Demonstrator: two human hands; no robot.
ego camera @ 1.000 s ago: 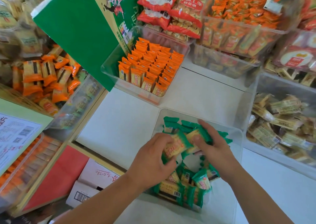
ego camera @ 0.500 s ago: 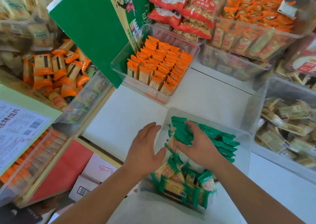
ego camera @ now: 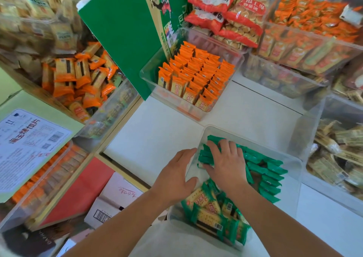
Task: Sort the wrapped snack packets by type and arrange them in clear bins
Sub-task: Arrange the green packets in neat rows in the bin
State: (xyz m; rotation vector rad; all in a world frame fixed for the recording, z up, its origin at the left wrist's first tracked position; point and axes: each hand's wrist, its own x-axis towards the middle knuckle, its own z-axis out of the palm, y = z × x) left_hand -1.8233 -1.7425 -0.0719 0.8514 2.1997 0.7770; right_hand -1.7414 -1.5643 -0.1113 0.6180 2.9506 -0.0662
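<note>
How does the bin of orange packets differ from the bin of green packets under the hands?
In the orange bin the orange packets all stand in tidy rows; the green bin holds a standing row plus a loose heap at its near end. Nobody touches the orange bin; the right hand rests on that row, the left hand is at the green bin's left wall. Both are clear plastic bins.

Single head-worn wide-angle cam, looking steeply forward-down, close over the white surface point(ego camera: 245, 119) and both forearms; no second view.
</note>
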